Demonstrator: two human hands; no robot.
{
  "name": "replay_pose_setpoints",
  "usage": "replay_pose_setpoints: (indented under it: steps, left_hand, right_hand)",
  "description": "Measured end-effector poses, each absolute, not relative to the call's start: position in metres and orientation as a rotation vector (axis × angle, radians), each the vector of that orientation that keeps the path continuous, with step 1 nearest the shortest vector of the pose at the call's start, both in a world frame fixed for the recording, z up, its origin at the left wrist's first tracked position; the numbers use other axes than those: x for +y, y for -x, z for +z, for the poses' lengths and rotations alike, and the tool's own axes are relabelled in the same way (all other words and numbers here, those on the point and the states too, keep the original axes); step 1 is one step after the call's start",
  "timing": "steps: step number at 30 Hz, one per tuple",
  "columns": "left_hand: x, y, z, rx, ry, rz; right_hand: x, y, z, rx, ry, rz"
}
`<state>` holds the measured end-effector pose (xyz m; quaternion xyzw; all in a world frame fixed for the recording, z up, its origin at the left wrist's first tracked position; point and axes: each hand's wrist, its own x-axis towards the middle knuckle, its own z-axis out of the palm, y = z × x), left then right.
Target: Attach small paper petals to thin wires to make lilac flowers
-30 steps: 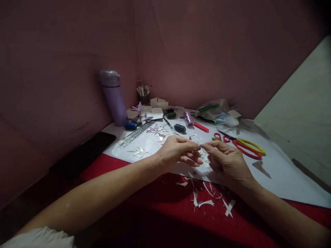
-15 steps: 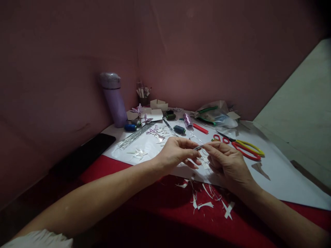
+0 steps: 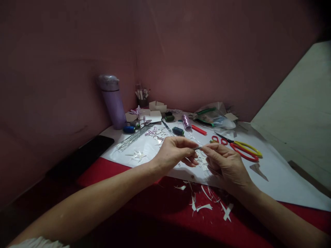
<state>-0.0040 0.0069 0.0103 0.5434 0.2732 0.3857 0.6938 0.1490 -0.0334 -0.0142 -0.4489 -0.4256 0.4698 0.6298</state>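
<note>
One thin strip (image 3: 198,148), I see, lies at three o'clock of my left hand (image 3: 176,150), lengthwise toward my right hand (image 3: 225,159), both pinching it.

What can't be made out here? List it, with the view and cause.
Head view throughout:
Small piece: mostly hidden by left hand and right hand.
Plastic bag: contents blurred by its cloudiness.
Sleeve: cut off by the bottom edge.
Cup: contents too small to identify.
</note>
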Motion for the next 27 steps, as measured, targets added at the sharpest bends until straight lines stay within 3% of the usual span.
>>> replay_pose_setpoints:
  steps: [27]
  left_hand:
    - [0.0118,0.0057,0.0063,0.682,-1.368,0.786]
  right_hand:
    - [-0.0346,-0.1534,-0.0186,-1.144,1.104,1.006]
